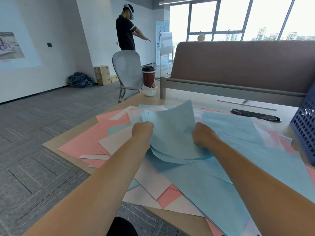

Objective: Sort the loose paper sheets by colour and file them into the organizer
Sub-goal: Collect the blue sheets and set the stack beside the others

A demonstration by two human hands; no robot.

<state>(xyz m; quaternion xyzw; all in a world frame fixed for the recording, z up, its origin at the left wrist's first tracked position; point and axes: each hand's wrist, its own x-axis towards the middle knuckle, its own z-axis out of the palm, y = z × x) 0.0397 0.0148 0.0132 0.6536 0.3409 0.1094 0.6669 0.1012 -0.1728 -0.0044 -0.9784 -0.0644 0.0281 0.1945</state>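
1. Sheets (196, 184) of blue, pink and white paper lie scattered and overlapping across the tabletop (56, 142), seen from the head camera.
2. At the centre, the left hand (142, 131) and the right hand (203, 136) each grip one side of a blue stack (172, 132), fingers curled round its edges. The stack is raised at its far end and bows upward above the pile.
3. To the left of the stack spread pink sheets (102, 132). Some white sheets (151, 186) show between the forearms near the front edge, and more blue paper covers the right side.
4. At the right edge of the tabletop stands the organizer (305, 132), a dark blue mesh box just beside the blue paper and partly cut off by the frame.
5. Beyond the pile a black oval cable port (255, 115) sits in the tabletop, with a brown divider (238, 65) rising behind it.
6. At the far left corner of the tabletop stands a lidded red cup (149, 76), with crumpled white wrapping at its base.
7. Past the tabletop are a grey mesh chair (127, 68) and cardboard boxes (102, 74) against the wall. A person (125, 31) in a black shirt stands with one arm stretched out.
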